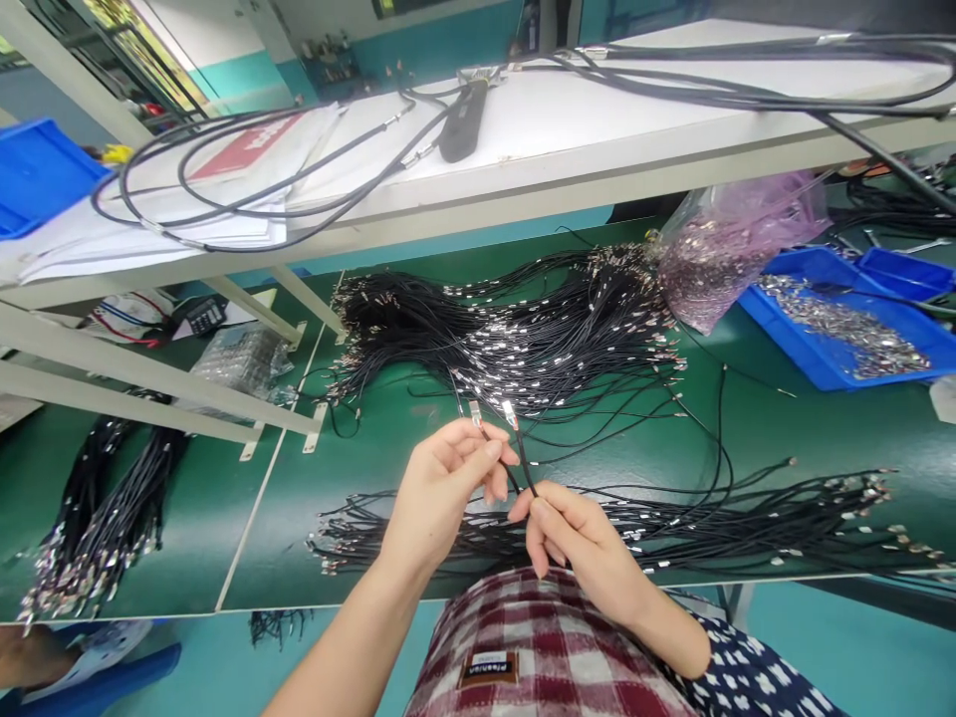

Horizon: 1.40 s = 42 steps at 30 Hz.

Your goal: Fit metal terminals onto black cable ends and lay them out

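In the middle of the head view my left hand pinches a black cable just below its end. That end carries a small silver metal terminal. My right hand, lower and to the right, grips a second black cable between thumb and fingers. A silver terminal with a bit of red beside it tops this one. The two ends point up, side by side and apart. Below and behind my hands lies a long bundle of black cables along the table's near edge.
A large heap of black cables covers the back of the green table. At right are a blue bin of metal parts and a pinkish plastic bag. A white shelf spans above; another bundle lies left.
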Available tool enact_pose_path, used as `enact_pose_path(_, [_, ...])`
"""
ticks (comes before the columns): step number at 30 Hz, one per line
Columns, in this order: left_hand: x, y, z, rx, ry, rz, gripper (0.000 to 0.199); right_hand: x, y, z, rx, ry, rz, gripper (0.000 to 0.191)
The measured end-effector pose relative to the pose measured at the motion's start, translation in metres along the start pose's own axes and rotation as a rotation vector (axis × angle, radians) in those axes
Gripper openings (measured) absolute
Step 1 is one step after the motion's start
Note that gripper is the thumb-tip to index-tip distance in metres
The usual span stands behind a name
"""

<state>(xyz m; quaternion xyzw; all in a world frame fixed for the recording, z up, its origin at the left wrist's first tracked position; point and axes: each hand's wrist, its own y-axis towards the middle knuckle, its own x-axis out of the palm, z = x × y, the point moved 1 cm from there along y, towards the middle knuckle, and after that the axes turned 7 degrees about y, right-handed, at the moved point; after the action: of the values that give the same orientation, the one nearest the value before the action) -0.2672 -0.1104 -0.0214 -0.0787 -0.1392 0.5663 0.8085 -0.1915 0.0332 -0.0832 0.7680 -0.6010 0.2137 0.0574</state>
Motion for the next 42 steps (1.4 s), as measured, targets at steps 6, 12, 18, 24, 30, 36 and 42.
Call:
enact_pose_path(6, [0.002,0.001,-0.001,0.008,0.009,0.006,0.011,0.002,0.000,0.000,-0.012,-0.043,-0.006,0.031])
enact_pose_path(12, [-0.032,-0.002,0.010,0.095,0.082,0.220,0.011,-0.059,-0.002,-0.035,-0.221,0.012,0.330,0.024])
enact_pose_path(18, [-0.075,-0.007,0.018,0.168,0.067,0.423,0.014,-0.131,-0.025,-0.073,-0.406,0.171,0.698,0.015])
enact_pose_path(24, [-0.075,-0.007,0.013,0.191,0.030,0.449,0.014,-0.131,-0.032,-0.074,-0.417,0.145,0.674,0.017])
enact_pose_path(30, [-0.078,-0.009,0.014,0.152,0.006,0.517,0.020,-0.138,-0.037,-0.094,-0.521,0.089,0.695,0.018])
enact_pose_path(36, [-0.047,-0.012,0.006,0.118,-0.011,0.369,0.018,-0.076,-0.016,-0.072,-0.304,-0.061,0.366,0.022])
enact_pose_path(42, [-0.008,-0.016,-0.001,0.071,-0.057,0.235,0.012,-0.005,0.006,-0.023,-0.036,-0.131,-0.057,0.033])
